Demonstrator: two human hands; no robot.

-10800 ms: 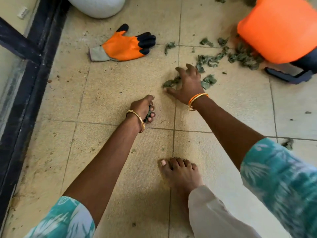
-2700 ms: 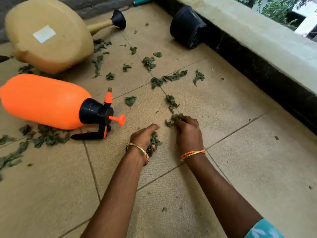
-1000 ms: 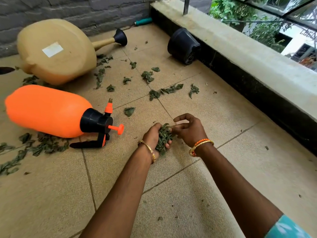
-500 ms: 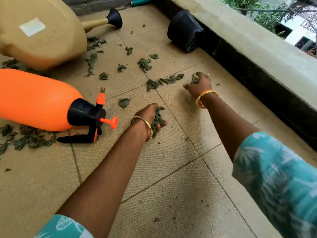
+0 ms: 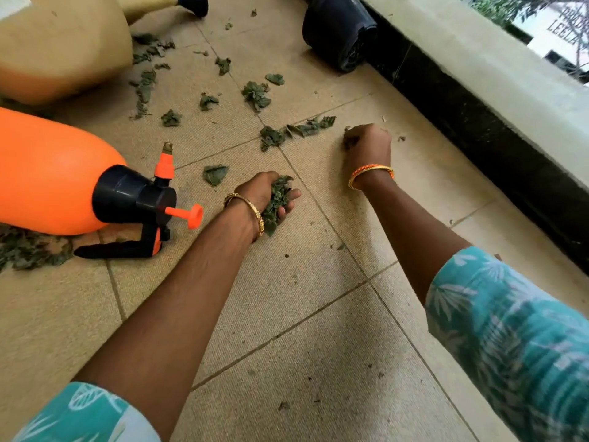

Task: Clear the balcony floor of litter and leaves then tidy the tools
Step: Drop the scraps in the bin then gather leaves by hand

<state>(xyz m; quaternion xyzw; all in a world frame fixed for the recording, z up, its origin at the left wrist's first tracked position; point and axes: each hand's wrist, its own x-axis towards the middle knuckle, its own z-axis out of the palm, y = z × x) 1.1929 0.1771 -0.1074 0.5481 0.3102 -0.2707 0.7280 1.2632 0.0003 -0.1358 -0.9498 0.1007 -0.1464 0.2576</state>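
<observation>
Left hand [image 5: 266, 199] cupped round a wad of crumpled green leaves [image 5: 279, 199], just right of the orange plastic pressure sprayer [image 5: 60, 173] lying on the beige tiled floor [image 5: 287, 314]. Right hand [image 5: 369, 143] further right, its grip curled on a few leaf scraps. Best to sweep the loose leaves [image 5: 296, 130] beyond the sprayer's nozzle into one pile before lifting, keeping the full hand closed.

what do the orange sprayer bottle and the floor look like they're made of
Orange sprayer bottle: likely smooth plastic with a soft sheen; its black cap and handle look moulded. Floor: beige tiles, probably ceramic, matte with a fine woven-looking texture and visible grout lines.
</observation>
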